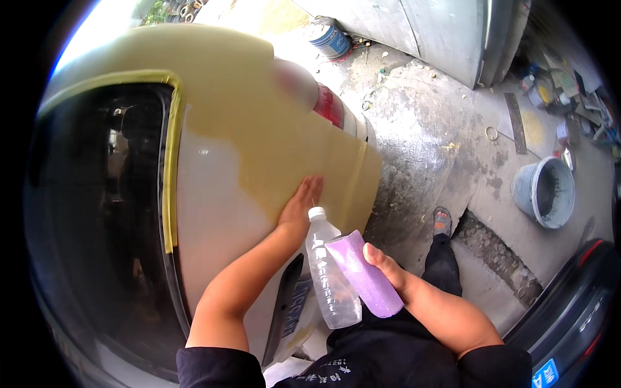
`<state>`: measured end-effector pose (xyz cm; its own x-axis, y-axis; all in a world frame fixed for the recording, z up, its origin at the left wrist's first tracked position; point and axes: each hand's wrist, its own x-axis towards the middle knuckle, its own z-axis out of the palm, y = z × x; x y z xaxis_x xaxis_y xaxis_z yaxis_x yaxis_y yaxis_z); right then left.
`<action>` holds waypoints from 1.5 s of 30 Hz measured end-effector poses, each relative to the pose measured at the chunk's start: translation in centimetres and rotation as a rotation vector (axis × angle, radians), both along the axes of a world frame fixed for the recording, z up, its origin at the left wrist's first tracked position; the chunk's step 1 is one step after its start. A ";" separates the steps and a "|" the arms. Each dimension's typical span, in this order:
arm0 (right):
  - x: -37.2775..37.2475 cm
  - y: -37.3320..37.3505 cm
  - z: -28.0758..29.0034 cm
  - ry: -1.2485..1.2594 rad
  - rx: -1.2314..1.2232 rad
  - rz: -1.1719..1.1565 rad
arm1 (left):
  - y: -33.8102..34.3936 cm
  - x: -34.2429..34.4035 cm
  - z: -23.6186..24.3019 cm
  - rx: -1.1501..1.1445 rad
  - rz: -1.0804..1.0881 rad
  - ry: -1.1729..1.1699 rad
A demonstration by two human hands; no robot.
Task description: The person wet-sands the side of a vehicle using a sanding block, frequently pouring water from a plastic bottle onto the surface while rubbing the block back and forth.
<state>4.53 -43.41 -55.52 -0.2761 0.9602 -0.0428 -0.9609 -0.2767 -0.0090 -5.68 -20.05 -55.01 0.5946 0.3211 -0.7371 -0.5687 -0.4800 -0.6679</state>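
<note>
My left hand lies flat on the car's rear body panel, its fingers stretched out over yellowish filler or primer. In front of my body, my right hand is closed, its thumb on top of a purple sanding sheet. Against that sheet's left side leans a clear plastic bottle with a white cap, tilted and partly covered by it. My right fingers are hidden underneath, and they seem to hold both things together. The bottle's cap is close below my left hand.
Yellow masking tape edges the dark rear window. Beyond the corner sits a red tail light. A grey bucket and a blue paint pail stand on the concrete floor. Another dark vehicle is at lower right.
</note>
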 end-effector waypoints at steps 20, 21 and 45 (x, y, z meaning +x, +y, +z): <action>-16.4 -5.5 -0.8 -0.012 0.056 -0.076 | -3.2 -12.8 -1.5 -0.130 -0.015 0.101; -16.1 -5.7 -0.4 0.027 0.054 -0.107 | -3.7 -12.7 -1.0 -0.175 0.016 0.133; -11.1 -2.2 1.5 -0.109 0.135 -0.202 | -0.5 0.8 8.0 0.036 0.162 -0.471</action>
<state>-6.59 -45.61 -53.99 -0.0795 0.9943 0.0706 -0.9878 -0.0691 -0.1396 -4.86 -20.58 -46.97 0.8008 0.4571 -0.3869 -0.1210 -0.5092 -0.8521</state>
